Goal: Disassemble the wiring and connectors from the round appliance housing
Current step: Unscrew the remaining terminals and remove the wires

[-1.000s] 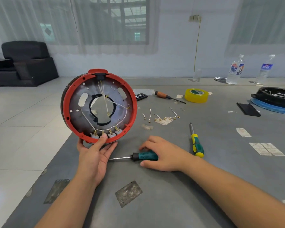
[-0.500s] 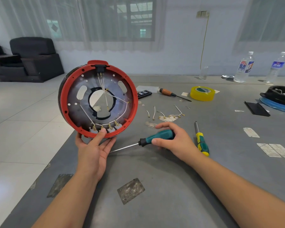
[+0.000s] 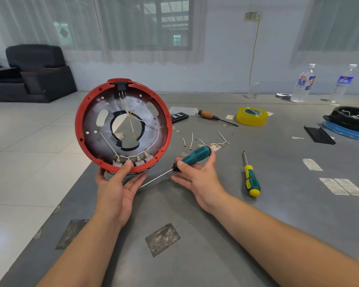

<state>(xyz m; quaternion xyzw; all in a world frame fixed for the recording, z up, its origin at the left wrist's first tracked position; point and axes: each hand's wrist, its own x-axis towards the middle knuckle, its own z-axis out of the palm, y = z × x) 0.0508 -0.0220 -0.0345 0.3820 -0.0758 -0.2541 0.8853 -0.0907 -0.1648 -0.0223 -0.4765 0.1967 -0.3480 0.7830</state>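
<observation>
The round red appliance housing (image 3: 79, 129) stands on edge at the table's left side, its open inside facing me. White wires (image 3: 133, 121) cross its metal plate, and several brass connectors (image 3: 133, 159) sit along the bottom rim. My left hand (image 3: 117, 187) holds the housing from below, thumb on the rim by the connectors. My right hand (image 3: 197, 172) grips a green-handled screwdriver (image 3: 195, 155), lifted off the table, with its tip pointing down-left below the housing.
Loose removed wires (image 3: 203, 141) lie on the grey table (image 3: 278, 214) behind my right hand. A yellow-green screwdriver (image 3: 250, 177), an orange-handled screwdriver (image 3: 214, 117), a yellow tape roll (image 3: 251, 116), a black housing on a blue ring (image 3: 348, 121) and two bottles (image 3: 303, 82) are further right.
My right hand has picked the green screwdriver up from the table and raised its handle. My left hand keeps holding the housing upright.
</observation>
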